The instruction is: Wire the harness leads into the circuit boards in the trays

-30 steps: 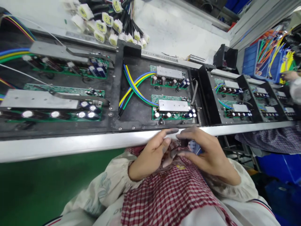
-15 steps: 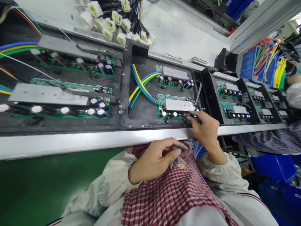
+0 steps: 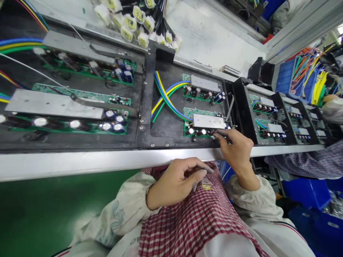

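My right hand (image 3: 235,146) reaches over the front rail to the near circuit board (image 3: 187,132) in the middle tray. Its thumb and index finger are pinched at a dark brown capacitor (image 3: 212,132) on the board's front edge; the fingers partly cover this spot. A flat silver heat sink (image 3: 209,121) lies just behind the fingertips. My left hand (image 3: 179,182) hangs before the checked apron (image 3: 184,221), loosely curled, thumb and fingers apart, with nothing visible in it. Blue, yellow and green wires (image 3: 171,102) run from the board's left end.
Behind it sits a second board (image 3: 205,84). Larger boards fill the left tray (image 3: 132,141). White connectors on black cables (image 3: 139,16) lie on the back ledge. More trays (image 3: 268,114) continue right, near a blue bin of wires (image 3: 286,76) and another person's sleeve (image 3: 332,109).
The view has shifted slightly, so the trays appear a little further right. My right hand stays at the same front edge, its fingers bent a bit more. My left hand has hardly moved.
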Demonstrator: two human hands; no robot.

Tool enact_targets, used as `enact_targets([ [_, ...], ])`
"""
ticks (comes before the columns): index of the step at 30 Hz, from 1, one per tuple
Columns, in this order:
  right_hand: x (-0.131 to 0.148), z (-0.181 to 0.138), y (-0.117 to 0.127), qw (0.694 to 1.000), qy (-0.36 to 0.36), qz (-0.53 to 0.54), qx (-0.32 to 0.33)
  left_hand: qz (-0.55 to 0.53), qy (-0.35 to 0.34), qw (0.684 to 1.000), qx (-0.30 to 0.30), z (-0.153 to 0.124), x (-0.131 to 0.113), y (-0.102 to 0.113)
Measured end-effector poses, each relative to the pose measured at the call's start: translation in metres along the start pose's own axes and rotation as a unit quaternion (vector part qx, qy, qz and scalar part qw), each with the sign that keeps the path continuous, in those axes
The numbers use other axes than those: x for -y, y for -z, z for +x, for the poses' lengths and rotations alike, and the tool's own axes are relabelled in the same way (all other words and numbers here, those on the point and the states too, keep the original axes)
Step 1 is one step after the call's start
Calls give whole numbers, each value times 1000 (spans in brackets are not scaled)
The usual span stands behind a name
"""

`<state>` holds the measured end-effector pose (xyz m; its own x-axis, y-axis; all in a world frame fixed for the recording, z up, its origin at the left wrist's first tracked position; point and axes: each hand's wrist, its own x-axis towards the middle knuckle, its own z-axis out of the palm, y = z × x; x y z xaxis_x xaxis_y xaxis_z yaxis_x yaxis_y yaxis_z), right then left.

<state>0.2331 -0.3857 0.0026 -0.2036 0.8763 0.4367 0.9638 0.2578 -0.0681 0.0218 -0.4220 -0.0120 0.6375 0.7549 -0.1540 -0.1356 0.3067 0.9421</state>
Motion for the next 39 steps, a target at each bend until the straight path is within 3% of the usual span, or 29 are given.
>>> enact_targets([
  [11, -2, -2, -4, 997, 68, -14, -14, 29, 1, 1000, -10, 4, -1, -2],
  [16, 1, -1, 0, 996, 82, 13, 12, 138, -13, 990, -12, -16, -18, 2],
  [18, -13, 2, 17, 997, 76, 0, 24, 238, -27, 971, -1, -36, -38, 11],
  [20, -44, 4, 37, 998, 42, -45, 14, 348, -36, 937, 3, -55, -62, 24],
  [21, -64, 3, 46, 995, -3, -98, -16, 397, -34, 917, -12, -60, -76, 32],
  [23, -105, -1, 57, 978, -36, -203, 19, 483, -38, 874, -48, -51, -102, 52],
  [25, -135, -8, 55, 978, -63, -166, 112, 566, -49, 820, -68, -16, -128, 78],
  [27, -146, -13, 47, 976, -128, -109, 140, 663, -29, 746, -57, 41, -151, 107],
  [29, -143, -14, 39, 971, -181, -75, 137, 730, -12, 676, -100, 107, -171, 135],
  [31, -133, -13, 35, 971, -186, -67, 131, 738, 14, 663, -127, 173, -186, 153],
  [34, -120, -9, 31, 982, -128, -65, 119, 734, 6, 673, -91, 256, -191, 154],
  [36, -113, -8, 29, 988, -83, -62, 111, 729, 4, 682, -61, 297, -184, 143],
  [39, -107, -4, 28, 992, -36, -33, 118, 727, -3, 684, -62, 334, -164, 131],
])
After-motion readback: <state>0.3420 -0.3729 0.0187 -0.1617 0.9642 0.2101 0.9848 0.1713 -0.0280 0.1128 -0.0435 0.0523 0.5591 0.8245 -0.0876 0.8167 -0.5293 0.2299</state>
